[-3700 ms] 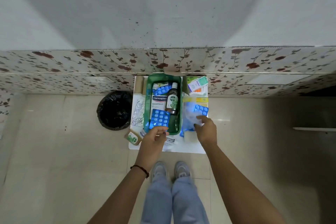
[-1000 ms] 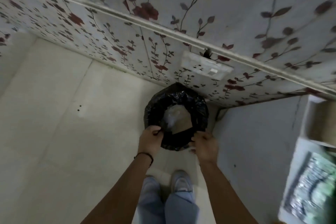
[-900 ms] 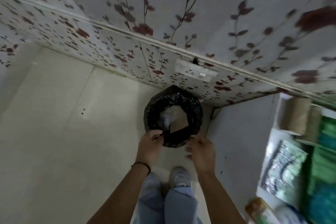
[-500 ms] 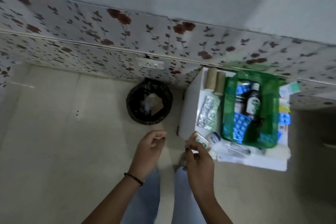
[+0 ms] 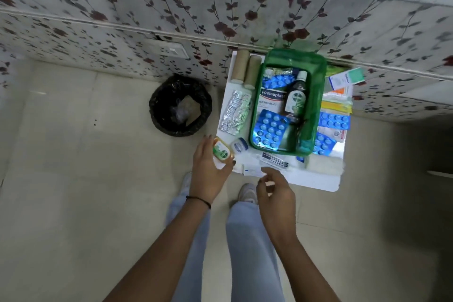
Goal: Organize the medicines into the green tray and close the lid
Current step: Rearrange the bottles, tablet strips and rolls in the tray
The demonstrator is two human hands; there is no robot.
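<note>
The green tray (image 5: 317,105) stands on a small white table (image 5: 318,181) against the wall. It holds a Hansaplast box (image 5: 270,99), a Dettol bottle (image 5: 297,98) and a blue blister pack (image 5: 268,130). My left hand (image 5: 208,171) grips a small orange and green Dettol box (image 5: 221,150) at the table's front left corner. My right hand (image 5: 275,191) hovers at the front edge, fingers loosely curled and holding nothing. Silver blister strips (image 5: 235,113), two bandage rolls (image 5: 244,70), a small blue-lidded jar (image 5: 240,145), a tube (image 5: 274,160) and more blue blister packs (image 5: 334,120) lie around the tray.
A bin lined with a black bag (image 5: 180,105) stands on the tiled floor to the left of the table, with rubbish inside. Flat medicine boxes (image 5: 343,82) are stacked at the table's back right. A flowered wall runs behind the table.
My view has swung from the bin back to the table. My left hand has come onto the small Dettol box, and my right hand has drawn away from it to the right.
</note>
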